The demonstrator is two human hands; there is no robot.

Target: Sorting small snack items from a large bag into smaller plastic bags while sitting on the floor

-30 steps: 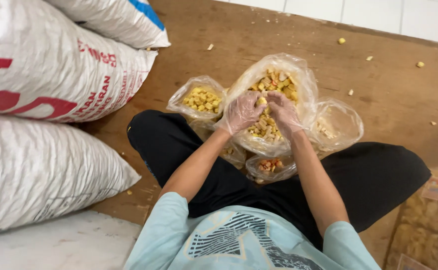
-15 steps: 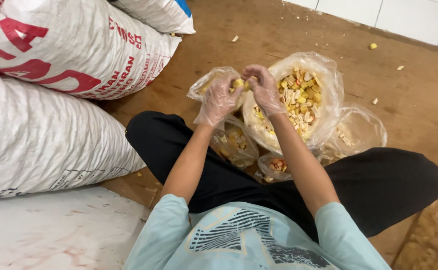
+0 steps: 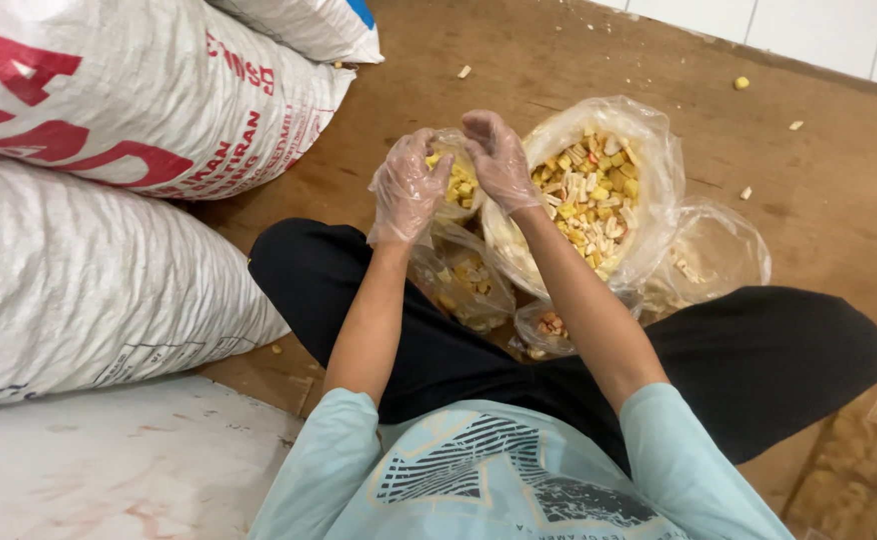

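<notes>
Head view: brown floor (image 3: 819, 220) strewn with crumbs, white tiles beyond, white sacks (image 3: 89, 200) stacked at left. Seated cross-legged, both arms stretched forward, clear gloves on. Left hand (image 3: 406, 190) and right hand (image 3: 499, 160) raised close together over a small bag (image 3: 459, 185) of yellow snacks, fingers curled, pinching its rim. Just right, a big open bag (image 3: 599, 190).

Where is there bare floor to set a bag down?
Bare wooden floor lies beyond the big open bag, up to the white tiles, with scattered crumbs only. Crowded: between the knees, and left against the white sacks.
</notes>
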